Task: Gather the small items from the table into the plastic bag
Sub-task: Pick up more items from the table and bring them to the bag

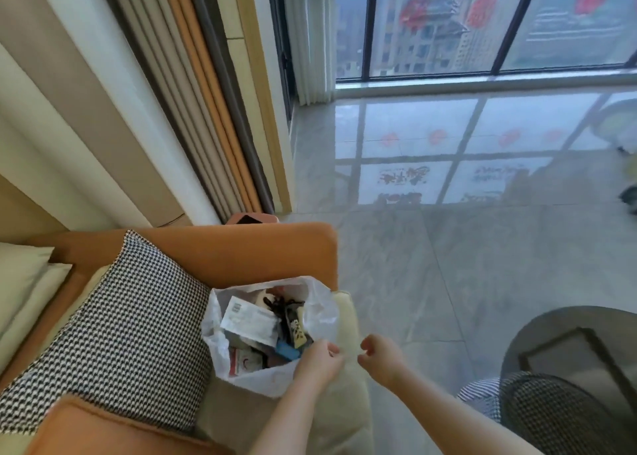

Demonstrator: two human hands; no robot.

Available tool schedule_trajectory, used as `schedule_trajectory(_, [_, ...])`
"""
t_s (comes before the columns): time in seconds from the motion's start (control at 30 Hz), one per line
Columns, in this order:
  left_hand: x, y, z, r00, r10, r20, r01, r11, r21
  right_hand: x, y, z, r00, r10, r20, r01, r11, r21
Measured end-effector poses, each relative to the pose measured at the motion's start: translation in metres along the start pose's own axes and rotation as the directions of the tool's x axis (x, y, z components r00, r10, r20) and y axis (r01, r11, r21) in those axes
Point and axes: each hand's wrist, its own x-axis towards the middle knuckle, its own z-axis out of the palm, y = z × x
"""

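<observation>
Head view, looking down at an orange armchair. A white plastic bag stands open on the chair's cream seat cushion, just right of a houndstooth pillow that leans against the chair's back corner. Inside the bag lie mixed small items: a white paper packet, a blue item, a red-and-white packet and dark items too blurred to name. The left hand is at the bag's near right rim, fingers curled and apparently pinching the plastic there. The right hand hovers just right of the bag, above the cushion's front edge, fingers loosely curled; whether a thin fold of plastic lies between them cannot be told. To the right of the chair lies a glossy tiled floor reflecting a tall window. A round dark table shows well to the right of the chair, at the lower right edge of the view. Curtains hang behind the chair.
</observation>
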Motion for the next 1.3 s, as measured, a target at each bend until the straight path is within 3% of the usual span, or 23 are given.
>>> schedule_trajectory(0.2, [-0.031,0.043,0.058,0.982,0.114,0.151,-0.14,0.975,0.174,-0.05,0.08,-0.026,0.991,0.092,-0.1,-0.095,0.995,-0.026])
schedule_trajectory(0.47, [-0.087,0.093,0.176,0.92,0.191,0.342,-0.315,0.88,0.355,-0.151,0.217,-0.047,0.921,0.277,-0.274,-0.256,0.96,0.112])
schedule_trajectory(0.63, [-0.16,0.12,0.26,0.832,0.292,0.471,-0.507,0.744,0.435,-0.227,0.299,-0.04,0.861,0.377,-0.342,-0.313,0.922,0.228])
schedule_trajectory(0.77, [-0.217,0.115,0.336,0.79,0.314,0.526,-0.579,0.664,0.473,-0.298,0.368,-0.02,0.805,0.46,-0.374,-0.367,0.882,0.295])
schedule_trajectory(1.03, [-0.343,0.096,0.473,0.627,0.224,0.746,-0.754,0.417,0.509,-0.441,0.49,0.036,0.628,0.688,-0.364,-0.525,0.72,0.454])
schedule_trajectory(1.3, [-0.417,0.101,0.554,0.48,0.145,0.866,-0.877,0.107,0.468,-0.533,0.549,0.082,0.414,0.871,-0.265,-0.514,0.464,0.721])
